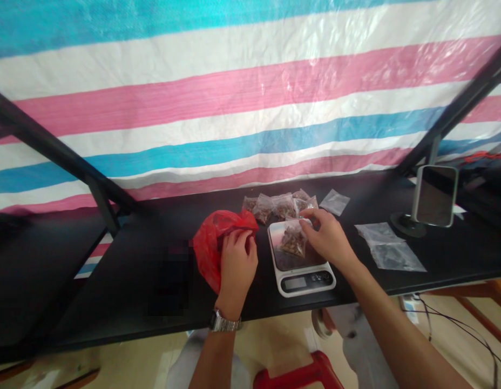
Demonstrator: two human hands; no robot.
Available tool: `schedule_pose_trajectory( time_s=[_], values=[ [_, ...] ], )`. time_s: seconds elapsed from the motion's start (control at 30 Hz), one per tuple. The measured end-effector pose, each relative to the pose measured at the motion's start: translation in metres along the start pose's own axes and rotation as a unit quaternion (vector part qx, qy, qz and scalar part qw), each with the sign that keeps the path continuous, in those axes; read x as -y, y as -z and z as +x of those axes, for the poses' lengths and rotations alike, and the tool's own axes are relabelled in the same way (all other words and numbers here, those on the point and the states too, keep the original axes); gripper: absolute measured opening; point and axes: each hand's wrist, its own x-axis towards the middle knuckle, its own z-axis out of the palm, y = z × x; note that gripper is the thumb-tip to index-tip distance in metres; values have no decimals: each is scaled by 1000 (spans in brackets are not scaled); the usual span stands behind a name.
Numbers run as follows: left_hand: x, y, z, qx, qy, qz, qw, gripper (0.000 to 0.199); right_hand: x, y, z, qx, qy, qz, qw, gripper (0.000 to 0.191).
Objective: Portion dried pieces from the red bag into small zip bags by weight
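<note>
A red plastic bag (208, 243) lies crumpled on the black table. At its mouth is my left hand (239, 259), with fingers curled against the rim and the fingertips partly hidden. Right of it stands a white digital kitchen scale (307, 294) with a dark weighing plate. On the plate rests a small clear zip bag (293, 243) holding brown dried pieces. My right hand (325, 232) pinches the top edge of this bag between thumb and fingers. Behind the scale, several similar filled bags (283, 206) lie in a row.
Flat clear bags (396, 251) lie on the table (133, 281) to the right, and another clear bag (334, 202) lies farther back. A phone (435, 195) stands on a round-based holder. Black metal struts flank a striped sheet (250, 92). Below is a red stool (299, 375).
</note>
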Motion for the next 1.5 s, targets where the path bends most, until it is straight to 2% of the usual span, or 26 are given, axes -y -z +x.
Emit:
schedule_pose_trajectory(
  time_s=[0.2, 0.3, 0.43, 0.53, 0.67, 0.83, 1.07, 1.23, 1.37, 1.43, 1.5],
  values=[
    [-13, 14, -2, -66, -57, 3, 996, 22, -5, 7, 9, -93, -25, 23, 995, 23],
    [-24, 21, -5, -95, -106, -24, 990, 20, -10, 12, 12, -112, -65, 61, 990, 26],
    [-31, 25, -7, -107, -150, -59, 981, 19, -13, 14, 12, -117, -99, 89, 984, 26],
    [-30, 26, -7, -111, -158, -70, 979, 19, -13, 11, 12, -86, -91, 83, 989, 25],
    [-28, 27, -7, -106, -164, -78, 978, 18, -8, 8, 12, -28, -16, 35, 999, 21],
    [-27, 28, -7, -106, -175, -86, 975, 19, -6, 10, 11, -26, 9, -14, 1000, 21],
    [-30, 31, -4, -115, -175, -84, 974, 18, -13, 5, 8, 27, 36, -63, 997, 22],
    [-31, 32, -4, -114, -176, -90, 974, 19, -15, -2, 4, 20, 51, -102, 993, 22],
    [-35, 30, -9, -94, -167, -120, 974, 20, -11, 4, 6, 32, 51, -58, 997, 19],
    [-39, 29, -14, -70, -127, -172, 974, 18, -2, 10, 7, 67, 80, 14, 994, 19],
    [-43, 29, -18, -35, -56, -255, 965, 19, 13, 16, 5, 126, 124, 102, 979, 20]
  ],
)
